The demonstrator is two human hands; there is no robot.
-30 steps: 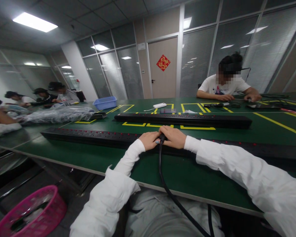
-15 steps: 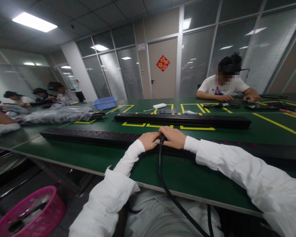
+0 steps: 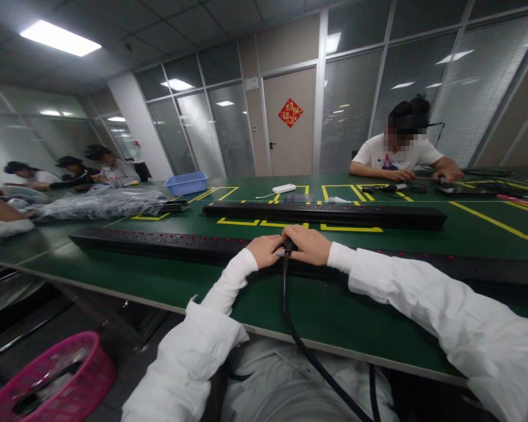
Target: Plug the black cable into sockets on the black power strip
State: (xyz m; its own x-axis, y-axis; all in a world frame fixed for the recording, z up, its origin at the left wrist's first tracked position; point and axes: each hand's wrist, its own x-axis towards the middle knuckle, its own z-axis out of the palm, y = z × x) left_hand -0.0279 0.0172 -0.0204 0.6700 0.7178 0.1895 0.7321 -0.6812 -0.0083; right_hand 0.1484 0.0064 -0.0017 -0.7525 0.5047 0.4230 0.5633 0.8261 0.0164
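A long black power strip [image 3: 158,243] with red switches lies across the green table [image 3: 255,299] in front of me. My left hand [image 3: 264,250] and my right hand [image 3: 307,244] meet on top of it at its middle. Both hands are closed around a black plug [image 3: 288,245] seated in the strip. A thick black cable [image 3: 299,340] runs from the plug toward me and drops over the table's near edge. Both arms wear white sleeves.
A second black power strip [image 3: 325,214] lies farther back by yellow floor-tape markings. Beyond it are a white adapter [image 3: 284,188], a blue bin [image 3: 187,183] and clear plastic bags [image 3: 101,204]. A person [image 3: 405,153] sits opposite; others sit at far left. A pink basket [image 3: 48,381] stands on the floor.
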